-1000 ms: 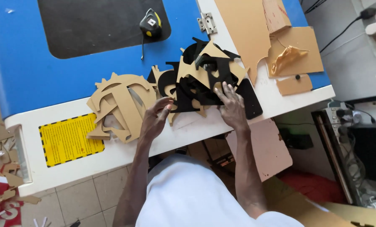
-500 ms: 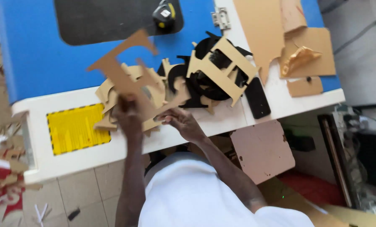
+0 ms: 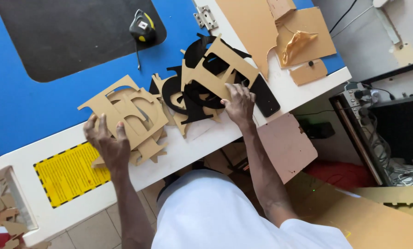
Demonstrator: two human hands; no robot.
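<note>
Tan fibreboard letters lie in a stack at the left, where the left hand rests on its near edge with fingers spread and curled over the pieces, the forearm reaching up from the bottom of the view. Further right, the right hand lies flat and open on a second heap of tan and black cut-out letters, too overlapped to count. Both piles sit on the blue and white tabletop, with one yellow label, one tape measure, one hinge, board scraps at the right, and tiled floor below.
</note>
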